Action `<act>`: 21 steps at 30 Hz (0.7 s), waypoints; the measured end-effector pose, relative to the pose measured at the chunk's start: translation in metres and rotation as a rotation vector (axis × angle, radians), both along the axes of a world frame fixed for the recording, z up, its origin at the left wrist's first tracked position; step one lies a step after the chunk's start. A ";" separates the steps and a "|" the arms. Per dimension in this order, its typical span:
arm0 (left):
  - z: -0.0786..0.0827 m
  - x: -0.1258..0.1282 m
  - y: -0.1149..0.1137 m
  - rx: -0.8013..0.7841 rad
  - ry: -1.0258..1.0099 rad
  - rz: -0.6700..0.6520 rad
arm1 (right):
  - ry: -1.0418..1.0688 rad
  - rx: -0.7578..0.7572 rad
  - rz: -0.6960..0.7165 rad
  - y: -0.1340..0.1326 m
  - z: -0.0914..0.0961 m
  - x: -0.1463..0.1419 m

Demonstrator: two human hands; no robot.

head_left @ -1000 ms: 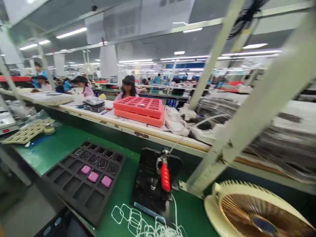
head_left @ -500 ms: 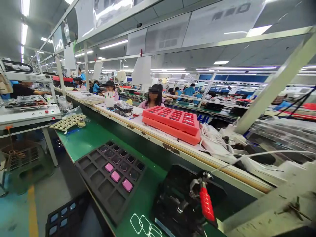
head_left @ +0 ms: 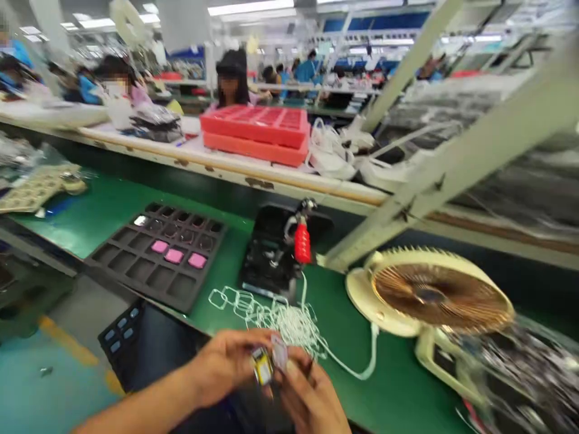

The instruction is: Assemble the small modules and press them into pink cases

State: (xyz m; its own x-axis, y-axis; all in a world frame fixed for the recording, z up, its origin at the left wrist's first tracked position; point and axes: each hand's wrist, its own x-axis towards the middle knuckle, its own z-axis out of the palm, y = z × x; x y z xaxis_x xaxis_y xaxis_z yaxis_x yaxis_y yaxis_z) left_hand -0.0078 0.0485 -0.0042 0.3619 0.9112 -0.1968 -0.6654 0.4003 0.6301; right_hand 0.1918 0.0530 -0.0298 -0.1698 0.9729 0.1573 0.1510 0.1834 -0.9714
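Fingers (head_left: 246, 354) of left hand (head_left: 224, 363) around yellow part (head_left: 262, 366), right hand (head_left: 312, 396) beside

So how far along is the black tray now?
Done: the black tray holds three pink pieces and dark parts behind them. In hand: the left hand and right hand pinch a small yellow part and a pale piece. Remaining: many tray cells empty; white loops lie piled.

Hands: left hand (head_left: 224, 366) and right hand (head_left: 312, 398) have come into view at the bottom.
Held: small yellow blocky part (head_left: 262, 366) now pinched in the left hand, with the right hand close against it.
View: tilted downward.
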 end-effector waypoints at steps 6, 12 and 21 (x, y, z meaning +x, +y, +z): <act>0.011 -0.011 0.016 0.170 0.253 0.211 | -0.077 0.275 -0.070 0.006 0.038 -0.003; 0.011 -0.011 0.019 0.302 0.309 0.211 | -0.202 0.495 0.024 0.015 0.039 -0.007; 0.007 -0.012 0.019 0.358 0.336 0.200 | -0.286 0.609 0.057 0.017 0.042 -0.005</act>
